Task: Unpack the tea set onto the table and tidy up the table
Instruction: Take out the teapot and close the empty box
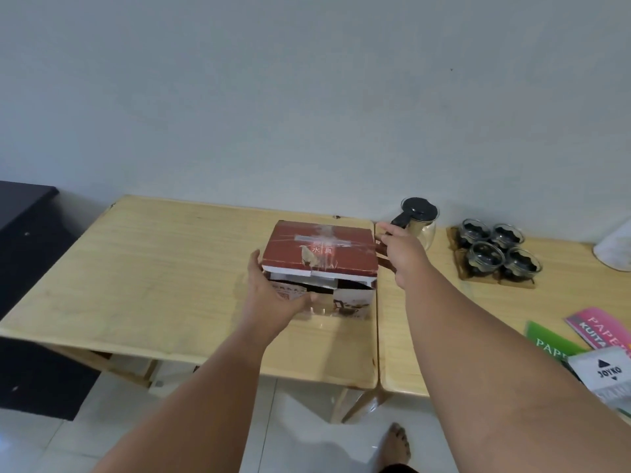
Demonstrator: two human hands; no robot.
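Note:
A red cardboard box (pixel 321 250) with taped lid flaps stands near the right edge of the left wooden table (pixel 153 268). My left hand (pixel 273 295) holds its front left corner, thumb across the front face. My right hand (pixel 403 250) grips the box's right side, fingers curled round the far right corner. A glass teapot (pixel 418 220) with a black lid and handle stands just behind my right hand on the right table (pixel 444 319). Several glass cups (pixel 495 250) with dark bases sit on a wooden tray (pixel 478 278) to its right.
Coloured paper packs (pixel 594 322) and a white JOYKO pack (pixel 607 373) lie at the right table's front right. A white object (pixel 614 247) sits at the far right. A dark cabinet (pixel 24 233) stands left. My bare foot (pixel 397 442) is on the tiled floor.

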